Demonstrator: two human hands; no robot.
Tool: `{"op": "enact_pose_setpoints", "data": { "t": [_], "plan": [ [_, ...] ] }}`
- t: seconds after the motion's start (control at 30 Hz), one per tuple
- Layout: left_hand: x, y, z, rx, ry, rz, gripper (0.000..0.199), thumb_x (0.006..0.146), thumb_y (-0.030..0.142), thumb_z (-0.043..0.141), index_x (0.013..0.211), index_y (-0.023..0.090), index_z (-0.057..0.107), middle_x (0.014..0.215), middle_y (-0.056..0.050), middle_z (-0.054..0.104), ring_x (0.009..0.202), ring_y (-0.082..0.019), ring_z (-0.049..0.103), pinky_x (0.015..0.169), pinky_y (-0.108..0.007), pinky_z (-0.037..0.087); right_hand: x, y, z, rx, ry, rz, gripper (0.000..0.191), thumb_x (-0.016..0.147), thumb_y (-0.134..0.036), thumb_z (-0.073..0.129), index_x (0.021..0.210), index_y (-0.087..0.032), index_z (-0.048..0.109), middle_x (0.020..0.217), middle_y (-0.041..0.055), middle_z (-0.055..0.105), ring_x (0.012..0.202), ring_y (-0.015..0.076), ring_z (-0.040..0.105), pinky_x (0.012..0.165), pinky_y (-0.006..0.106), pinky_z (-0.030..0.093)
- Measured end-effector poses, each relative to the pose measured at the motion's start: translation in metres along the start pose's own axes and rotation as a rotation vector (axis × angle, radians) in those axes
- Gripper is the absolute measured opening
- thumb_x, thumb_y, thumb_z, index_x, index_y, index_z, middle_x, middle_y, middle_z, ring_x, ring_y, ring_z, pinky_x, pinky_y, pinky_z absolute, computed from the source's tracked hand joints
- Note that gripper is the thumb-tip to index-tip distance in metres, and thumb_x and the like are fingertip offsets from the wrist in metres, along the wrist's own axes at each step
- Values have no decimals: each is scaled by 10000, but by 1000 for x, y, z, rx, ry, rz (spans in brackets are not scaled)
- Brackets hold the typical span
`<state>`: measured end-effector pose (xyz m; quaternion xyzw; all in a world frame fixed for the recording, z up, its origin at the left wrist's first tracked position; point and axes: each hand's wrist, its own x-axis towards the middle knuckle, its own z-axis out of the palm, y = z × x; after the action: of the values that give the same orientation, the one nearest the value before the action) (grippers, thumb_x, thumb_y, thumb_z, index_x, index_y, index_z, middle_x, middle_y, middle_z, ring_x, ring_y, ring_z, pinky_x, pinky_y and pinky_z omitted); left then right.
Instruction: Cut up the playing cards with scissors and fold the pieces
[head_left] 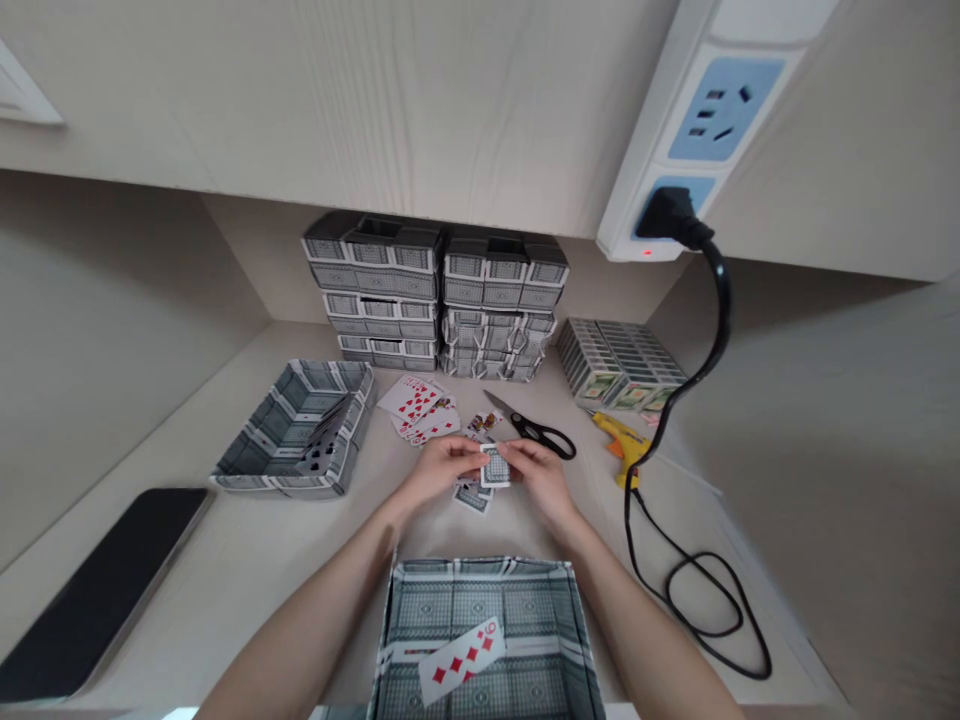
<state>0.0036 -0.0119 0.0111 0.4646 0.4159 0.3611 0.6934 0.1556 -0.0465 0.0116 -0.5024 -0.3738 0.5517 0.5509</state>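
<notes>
Over the worktop [247, 560], I'm pinching a card [495, 468] between left hand [442, 468] and right hand [543, 476], uneven pressure possibly risking a crooked crease.

A hand could pass between the card tray [349, 450] and the left forearm [330, 590]; on the right, the glue gun [624, 445] and black cable [723, 320] obstruct the way.

Numeral and suit signs on playing cards
What looks like a red 9 stands with red diamonds on the card strip [459, 664] at bottom centre; red hearts mark the loose card [412, 399] left of centre, its corner figures too small to read
</notes>
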Motion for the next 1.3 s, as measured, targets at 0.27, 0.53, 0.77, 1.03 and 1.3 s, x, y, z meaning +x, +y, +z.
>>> {"op": "enact_pose_setpoints", "data": {
  "t": [0.27,0.53,0.77,1.03,1.3],
  "plan": [
    [-1,1,0,18,-10,17,318,506,347,760,689,109,654,633,-9,640,572,-102,567,607,-237,464,3,9,-2,34,32,-25,180,606,-342,698,689,-184,679,616,-11,613,545,120,506,535,240,376],
    [0,-1,0,11,-12,27,290,512,325,759,671,109,650,612,-7,635,557,-94,555,579,-218,458,0,12,-1,-38,63,-114,178,651,-358,657,668,-181,661,613,-12,596,568,123,494,570,244,370],
    [-2,3,0,9,22,53,305,500,340,762,665,108,653,602,-13,637,536,-102,555,577,-235,457,-2,5,3,-177,40,-151,284,680,-459,605,650,-178,616,577,-8,537,540,123,440,535,238,349],
    [-1,1,0,-2,43,64,288,499,326,762,659,114,651,602,-4,633,525,-98,548,575,-234,451,2,7,-1,-270,-41,-168,354,697,-517,563,620,-171,575,531,-22,448,509,109,373,488,231,290],
    [-1,1,1,-11,58,68,289,497,321,764,650,108,643,582,-2,626,514,-96,542,553,-226,448,4,8,0,-273,-34,-188,377,696,-533,558,580,-175,552,515,-29,449,489,105,382,483,231,301]
  ]
}}
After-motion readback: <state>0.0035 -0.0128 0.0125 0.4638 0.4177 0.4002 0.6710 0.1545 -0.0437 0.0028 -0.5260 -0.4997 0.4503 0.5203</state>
